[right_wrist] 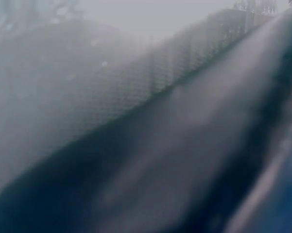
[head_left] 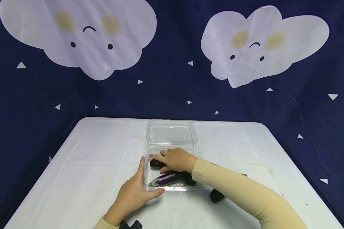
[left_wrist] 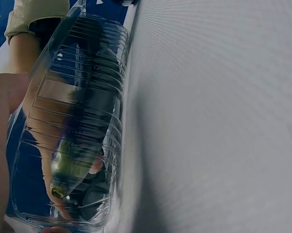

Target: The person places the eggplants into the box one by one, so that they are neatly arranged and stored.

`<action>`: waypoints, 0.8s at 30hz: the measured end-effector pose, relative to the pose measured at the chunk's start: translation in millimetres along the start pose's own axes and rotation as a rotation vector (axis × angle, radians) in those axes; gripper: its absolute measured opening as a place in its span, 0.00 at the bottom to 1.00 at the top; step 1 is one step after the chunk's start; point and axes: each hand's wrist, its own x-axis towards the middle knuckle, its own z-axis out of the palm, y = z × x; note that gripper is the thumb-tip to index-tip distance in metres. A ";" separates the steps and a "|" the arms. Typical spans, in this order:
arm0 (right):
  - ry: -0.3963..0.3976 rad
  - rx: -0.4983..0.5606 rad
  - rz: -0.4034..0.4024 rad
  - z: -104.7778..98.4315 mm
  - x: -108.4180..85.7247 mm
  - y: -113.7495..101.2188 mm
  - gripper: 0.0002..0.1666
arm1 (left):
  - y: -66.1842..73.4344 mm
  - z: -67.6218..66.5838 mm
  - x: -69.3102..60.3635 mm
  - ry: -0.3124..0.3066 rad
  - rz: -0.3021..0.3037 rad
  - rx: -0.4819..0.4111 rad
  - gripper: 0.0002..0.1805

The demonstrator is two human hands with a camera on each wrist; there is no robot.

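Note:
A clear plastic clamshell box [head_left: 147, 181] lies with its lid [head_left: 172, 131] folded back. Along its near side rests a purple eggplant [head_left: 167, 179], its green stem end pointing left; the box wall and that stem end [left_wrist: 70, 167] also show in the left wrist view. My right hand [head_left: 176, 160] holds a dark, glossy eggplant [head_left: 157, 164] inside the box, hiding most of it. Around the box's near left corner my left hand [head_left: 136, 192] spreads straight, thumb along the front and index finger beside the left wall. The right wrist view is blurred.
Another dark, eggplant-like object [head_left: 217, 196] lies right of the box, partly hidden beneath my right forearm. A white cloth covers the table [head_left: 103, 152]. Behind hangs a dark blue curtain [head_left: 172, 92] with cloud shapes.

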 end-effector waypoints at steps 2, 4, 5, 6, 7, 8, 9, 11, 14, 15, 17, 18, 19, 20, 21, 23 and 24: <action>-0.010 0.013 0.017 -0.7 0.2 0.0 0.46 | -0.3 0.6 0.2 0.001 -0.002 0.001 0.75; -0.020 0.038 0.040 -2.4 0.1 -0.5 0.48 | -0.5 1.1 0.3 0.004 -0.003 0.004 0.75; -0.026 0.048 0.054 -3.8 -0.2 -0.6 0.48 | -0.6 1.3 0.3 0.005 -0.003 0.006 0.75; -0.032 0.058 0.068 -5.4 -0.5 -0.7 0.49 | -0.6 1.5 0.4 0.007 -0.003 0.007 0.75; -0.037 0.068 0.081 -7.3 -1.4 -0.7 0.49 | -0.6 1.6 0.5 0.009 -0.003 0.008 0.75; -0.041 0.075 0.093 -9.6 -2.3 -0.6 0.49 | -0.6 1.7 0.5 0.011 -0.002 0.008 0.74; -0.043 0.076 0.099 -12.1 -3.6 -0.2 0.49 | -0.6 1.8 0.6 0.014 -0.001 0.009 0.74; -0.043 0.075 0.110 -16.9 -6.5 1.2 0.48 | -0.9 1.9 0.2 0.018 0.001 0.009 0.74; -0.030 0.090 0.115 -24.7 -12.9 6.0 0.46 | -1.5 2.1 -0.1 0.017 0.002 0.005 0.74; -0.020 0.096 0.114 -27.4 -15.5 8.5 0.46 | -1.7 2.2 -0.1 0.015 0.002 0.004 0.74; 0.008 0.110 0.111 -33.2 -21.8 14.1 0.45 | -2.0 2.2 0.0 0.009 0.003 0.000 0.74; 0.027 0.114 0.108 -36.1 -25.4 17.3 0.45 | -2.1 2.2 0.1 0.007 0.002 -0.003 0.74; 0.047 0.119 0.109 -38.8 -29.4 20.4 0.45 | -2.2 2.2 0.2 0.005 0.003 -0.005 0.74; 0.067 0.116 0.108 -41.4 -33.6 23.7 0.46 | -2.2 2.1 0.3 0.006 0.004 -0.006 0.74; 0.090 0.115 0.108 -43.5 -38.0 26.9 0.46 | -2.2 2.0 0.4 0.007 0.007 -0.007 0.74; 0.129 0.121 0.115 -46.3 -47.6 32.8 0.47 | -2.4 1.5 0.2 0.008 0.007 -0.008 0.74; 0.141 0.131 0.122 -46.6 -52.5 35.5 0.48 | -2.5 1.2 -0.2 0.008 0.006 -0.007 0.74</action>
